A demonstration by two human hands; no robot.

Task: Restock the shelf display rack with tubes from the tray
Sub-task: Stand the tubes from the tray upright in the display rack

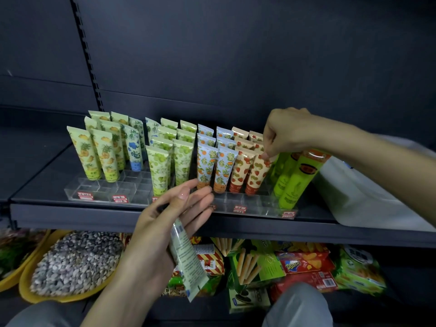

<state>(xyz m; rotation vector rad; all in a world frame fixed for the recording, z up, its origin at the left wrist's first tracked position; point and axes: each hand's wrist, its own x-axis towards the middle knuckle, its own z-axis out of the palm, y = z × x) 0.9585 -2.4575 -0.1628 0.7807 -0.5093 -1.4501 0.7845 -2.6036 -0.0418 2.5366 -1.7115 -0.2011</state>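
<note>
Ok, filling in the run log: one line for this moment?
left hand holds green tube | right hand pinches strawberry tube top, in rack

Yellow basin (24, 283) of seeds (75, 263), green biscuit-stick boxes (250, 263), red snack packets (306, 265)

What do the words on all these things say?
None reads clearly.
The red price tags on the rack: too small.
The tube in the left hand: print blurred.
The strawberry tube the right hand pinches: too small.
The red snack box, blue logo: blurred.
The other standing tubes: too small.
</note>
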